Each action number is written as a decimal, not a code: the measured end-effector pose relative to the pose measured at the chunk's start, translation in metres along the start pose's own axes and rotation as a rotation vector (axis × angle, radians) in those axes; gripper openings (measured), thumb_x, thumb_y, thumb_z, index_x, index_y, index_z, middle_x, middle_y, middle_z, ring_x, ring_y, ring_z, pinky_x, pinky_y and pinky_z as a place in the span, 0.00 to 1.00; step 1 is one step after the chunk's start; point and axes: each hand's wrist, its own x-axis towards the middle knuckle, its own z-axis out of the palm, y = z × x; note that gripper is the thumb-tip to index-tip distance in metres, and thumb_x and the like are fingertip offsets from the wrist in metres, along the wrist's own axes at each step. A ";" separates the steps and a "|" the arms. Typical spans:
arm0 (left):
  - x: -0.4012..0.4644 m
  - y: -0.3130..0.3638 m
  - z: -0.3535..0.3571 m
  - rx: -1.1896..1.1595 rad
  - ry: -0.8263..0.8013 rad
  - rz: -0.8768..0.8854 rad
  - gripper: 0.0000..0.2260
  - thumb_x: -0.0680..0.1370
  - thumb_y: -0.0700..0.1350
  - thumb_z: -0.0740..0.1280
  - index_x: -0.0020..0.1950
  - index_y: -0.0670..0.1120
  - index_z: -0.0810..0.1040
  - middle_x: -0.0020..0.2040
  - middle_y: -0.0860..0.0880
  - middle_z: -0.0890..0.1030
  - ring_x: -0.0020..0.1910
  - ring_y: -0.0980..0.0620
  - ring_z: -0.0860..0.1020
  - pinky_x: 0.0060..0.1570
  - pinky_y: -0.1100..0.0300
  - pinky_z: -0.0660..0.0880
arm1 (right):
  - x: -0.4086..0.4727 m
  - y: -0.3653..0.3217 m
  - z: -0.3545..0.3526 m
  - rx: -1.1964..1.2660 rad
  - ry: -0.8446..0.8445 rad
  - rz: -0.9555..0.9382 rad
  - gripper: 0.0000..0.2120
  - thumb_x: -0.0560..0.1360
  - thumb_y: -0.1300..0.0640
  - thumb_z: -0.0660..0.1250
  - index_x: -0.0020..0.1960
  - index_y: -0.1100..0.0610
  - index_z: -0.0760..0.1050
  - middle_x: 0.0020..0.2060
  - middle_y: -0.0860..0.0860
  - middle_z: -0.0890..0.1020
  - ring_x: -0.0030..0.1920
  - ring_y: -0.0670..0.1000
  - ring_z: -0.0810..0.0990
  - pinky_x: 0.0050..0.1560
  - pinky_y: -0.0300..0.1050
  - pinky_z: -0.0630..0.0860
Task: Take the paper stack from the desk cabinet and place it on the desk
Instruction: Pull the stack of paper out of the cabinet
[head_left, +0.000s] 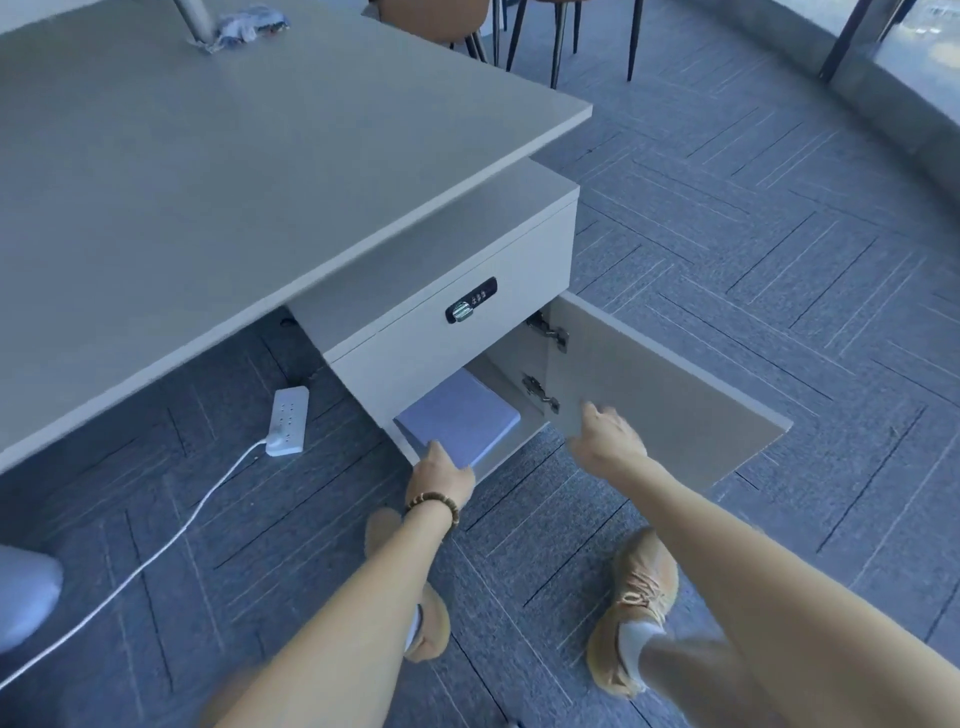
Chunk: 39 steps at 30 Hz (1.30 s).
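Observation:
A white paper stack (460, 415) lies flat on the floor of the desk cabinet (415, 353), whose door (660, 384) stands swung open to the right. My left hand (441, 470), with a bead bracelet on the wrist, grips the stack's near corner at the cabinet's front edge. My right hand (605, 434) hovers in front of the open door with fingers spread, holding nothing. The grey desk top (208, 182) spreads above and to the left of the cabinet.
A white power strip (287, 421) with a cable lies on the carpet left of the cabinet. My two feet in tan shoes (636, 608) stand before it. A drawer with a combination lock (471, 300) sits above the opening. Chair legs (556, 36) stand beyond the desk.

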 end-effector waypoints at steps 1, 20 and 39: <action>0.017 -0.001 0.011 -0.020 -0.012 -0.013 0.16 0.77 0.44 0.63 0.64 0.42 0.68 0.56 0.40 0.80 0.45 0.41 0.79 0.45 0.50 0.80 | 0.016 -0.002 0.010 0.018 -0.012 -0.012 0.24 0.77 0.54 0.64 0.70 0.58 0.64 0.62 0.60 0.73 0.59 0.63 0.76 0.52 0.55 0.76; 0.285 -0.051 0.180 -0.034 0.003 -0.269 0.20 0.77 0.43 0.64 0.64 0.35 0.64 0.63 0.33 0.74 0.57 0.34 0.77 0.45 0.49 0.73 | 0.270 -0.018 0.208 0.070 -0.172 -0.061 0.21 0.81 0.55 0.59 0.72 0.61 0.63 0.68 0.62 0.69 0.66 0.63 0.72 0.62 0.57 0.73; 0.346 -0.078 0.200 -0.030 0.009 -0.513 0.18 0.80 0.46 0.60 0.60 0.33 0.77 0.63 0.38 0.80 0.61 0.40 0.79 0.60 0.52 0.77 | 0.329 -0.021 0.243 0.153 -0.103 0.034 0.22 0.82 0.52 0.59 0.72 0.62 0.67 0.68 0.61 0.70 0.68 0.61 0.69 0.66 0.55 0.69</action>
